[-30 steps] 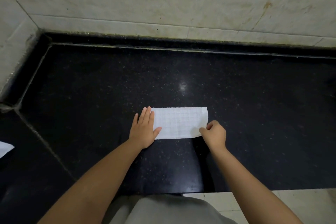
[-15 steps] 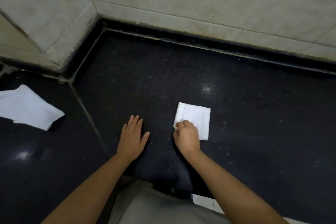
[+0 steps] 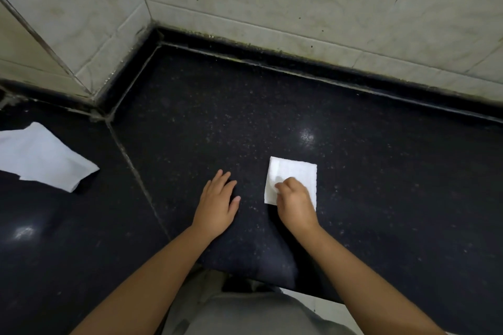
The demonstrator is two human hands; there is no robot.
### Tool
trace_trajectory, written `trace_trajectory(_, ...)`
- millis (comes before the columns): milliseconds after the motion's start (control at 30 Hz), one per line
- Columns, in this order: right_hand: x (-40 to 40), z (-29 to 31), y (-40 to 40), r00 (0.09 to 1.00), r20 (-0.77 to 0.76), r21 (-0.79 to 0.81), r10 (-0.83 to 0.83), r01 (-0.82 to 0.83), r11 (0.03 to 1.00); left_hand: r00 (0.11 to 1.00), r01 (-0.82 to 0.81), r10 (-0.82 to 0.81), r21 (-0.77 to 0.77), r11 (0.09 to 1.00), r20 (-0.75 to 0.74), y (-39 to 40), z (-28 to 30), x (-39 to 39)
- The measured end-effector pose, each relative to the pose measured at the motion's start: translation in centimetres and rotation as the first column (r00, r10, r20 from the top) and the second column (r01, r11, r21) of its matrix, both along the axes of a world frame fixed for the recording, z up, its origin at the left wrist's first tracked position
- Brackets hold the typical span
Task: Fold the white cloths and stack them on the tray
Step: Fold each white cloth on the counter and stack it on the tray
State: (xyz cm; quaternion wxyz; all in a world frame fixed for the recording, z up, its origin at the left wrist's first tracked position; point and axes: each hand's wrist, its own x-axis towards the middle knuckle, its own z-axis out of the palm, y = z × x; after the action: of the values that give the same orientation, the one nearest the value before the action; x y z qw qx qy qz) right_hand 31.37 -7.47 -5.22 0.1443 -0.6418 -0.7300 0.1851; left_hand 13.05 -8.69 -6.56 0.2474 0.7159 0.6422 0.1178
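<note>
Right hand pinches one folded cloth; left hand flat, fingers relaxed; unfolded cloth waits far left, tray unseen.

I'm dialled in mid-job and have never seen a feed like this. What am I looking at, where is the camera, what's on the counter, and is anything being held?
There is no machine here: these are a person's two bare arms, seen from a wide-angle camera worn on the head, looking forward and down. The surface is a black speckled counter in a corner of pale tiled walls. The right hand has its fingers curled on a small folded white cloth lying on the counter; whether it pinches or only presses is hard to tell. The left hand lies flat with straight fingers on the bare counter beside it, holding nothing. A second white cloth, looser and not neatly folded, lies far left. No tray is in view.
</note>
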Motion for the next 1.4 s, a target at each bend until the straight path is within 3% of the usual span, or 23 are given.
trace_trajectory(100, -1.1, -1.3, -0.4, 0.999, 0.041, -0.038, 0.029, -0.027, 0.999, 1.0, 0.012, -0.012, 0.005, 1.0, -0.003, -0.5, -0.5, -0.2)
trace_trajectory(433, 2.0, -0.6, -2.2, 0.981, -0.074, 0.007, 0.177, -0.177, 0.984, 0.993, 0.118, -0.115, 0.083, 0.99, -0.036, -0.6, -1.1, 0.0)
trace_trajectory(533, 4.8, -0.9, -2.7, 0.986, 0.037, 0.108, 0.161, -0.164, 0.98, 0.978, 0.209, -0.206, 0.192, 0.959, -0.033, -0.4, -1.4, 1.0)
trace_trajectory(700, 6.7, -0.9, -2.7, 0.957, 0.264, 0.018, 0.117, -0.127, 0.992, 0.921, 0.363, -0.389, 0.346, 0.865, 0.007, 0.3, -1.9, 4.0)
trace_trajectory(1000, 7.0, 0.3, -0.8, 0.961, 0.17, -0.014, 0.216, -0.217, 0.976, 0.916, 0.4, -0.366, 0.306, 0.864, -0.166, 1.1, -2.1, 6.6)
trace_trajectory(1133, 7.3, 2.7, -2.1, 0.989, 0.067, -0.031, 0.135, -0.133, 0.991, 0.907, 0.413, -0.358, 0.301, 0.859, -0.222, 1.0, -1.4, 7.7)
trace_trajectory(1267, 11.4, 5.1, -5.0, 0.997, -0.078, -0.049, -0.028, 0.024, 0.998, 0.889, 0.455, -0.404, 0.512, 0.729, -0.214, 0.4, -0.3, 10.9)
trace_trajectory(1400, 19.1, 8.0, -9.4, 0.974, -0.173, -0.042, -0.147, 0.142, 0.989, 0.794, 0.591, -0.52, 0.597, 0.543, -0.313, -1.7, 3.5, 17.5)
